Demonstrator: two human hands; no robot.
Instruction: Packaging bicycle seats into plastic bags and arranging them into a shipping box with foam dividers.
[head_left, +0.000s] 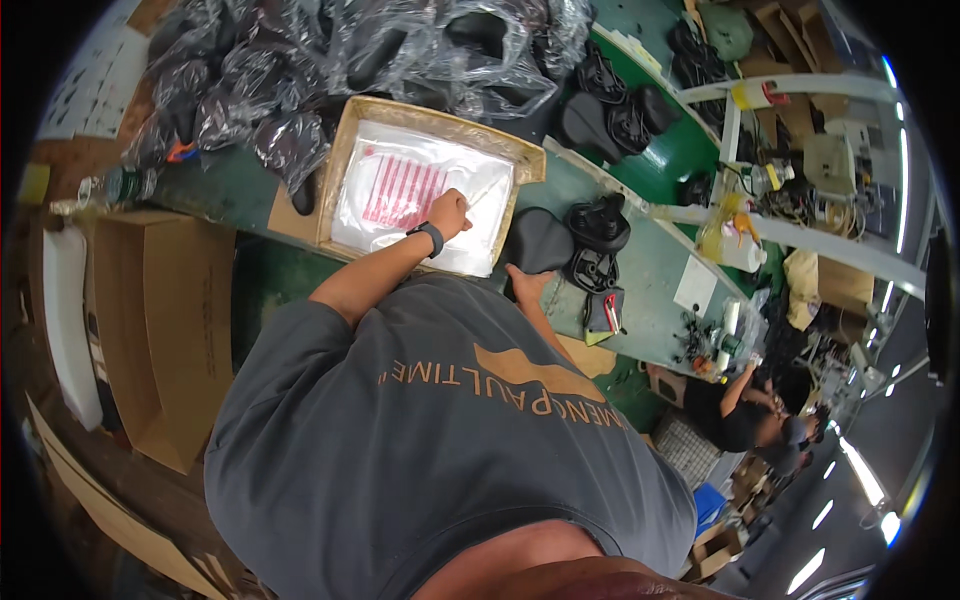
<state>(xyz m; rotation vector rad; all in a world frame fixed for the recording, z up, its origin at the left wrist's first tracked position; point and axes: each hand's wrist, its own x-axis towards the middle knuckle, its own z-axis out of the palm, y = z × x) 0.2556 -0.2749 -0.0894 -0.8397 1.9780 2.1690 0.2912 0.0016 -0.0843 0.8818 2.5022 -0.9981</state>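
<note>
My left hand [450, 212], with a dark band on its wrist, is over an open cardboard box [338, 185]. Its curled fingers pinch the top of a stack of clear plastic bags [385, 230] with red printed stripes. My right hand [530, 286] grips the near end of a black bicycle saddle [540, 240], just right of the box; some of its fingers are hidden behind the saddle. Beside that saddle, more black saddles [598, 222] lie with their undersides partly showing. A small dark pouch with a red-handled tool [606, 312] sits below them.
Plastic-wrapped saddles [400, 50] are heaped along the far side of the green table [640, 270]. More unwrapped saddles [590, 125] lie at the far right. A white metal frame [800, 240] carries hanging bottles. Cardboard boxes [165, 330] stand at left. Other people [740, 410] work at right.
</note>
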